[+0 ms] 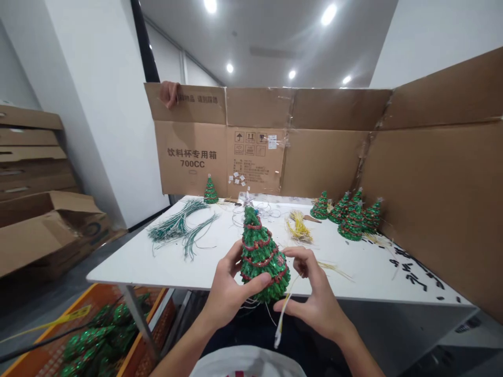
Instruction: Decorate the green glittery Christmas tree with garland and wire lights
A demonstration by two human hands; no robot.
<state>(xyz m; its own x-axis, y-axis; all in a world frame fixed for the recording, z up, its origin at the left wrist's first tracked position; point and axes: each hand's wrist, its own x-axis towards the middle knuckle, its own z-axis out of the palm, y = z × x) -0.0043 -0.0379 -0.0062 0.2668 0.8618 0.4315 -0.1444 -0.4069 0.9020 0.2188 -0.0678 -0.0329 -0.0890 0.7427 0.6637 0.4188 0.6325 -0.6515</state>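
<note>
Tinsel tree (261, 256), held just above the table's front edge, clasped around its side by the left hand (230, 290). The right hand (312, 296) curls close beside it, pinching a pale wire strand (283, 314). Open white tabletop (157, 269) lies beyond the hands, up to a green wire bundle (176, 225), a yellow wire bundle (298, 228) and a tree cluster (349, 217) near the cardboard wall (432, 193). Lower left, below the table edge: loose trees (92, 335) in an orange crate (51, 327).
</note>
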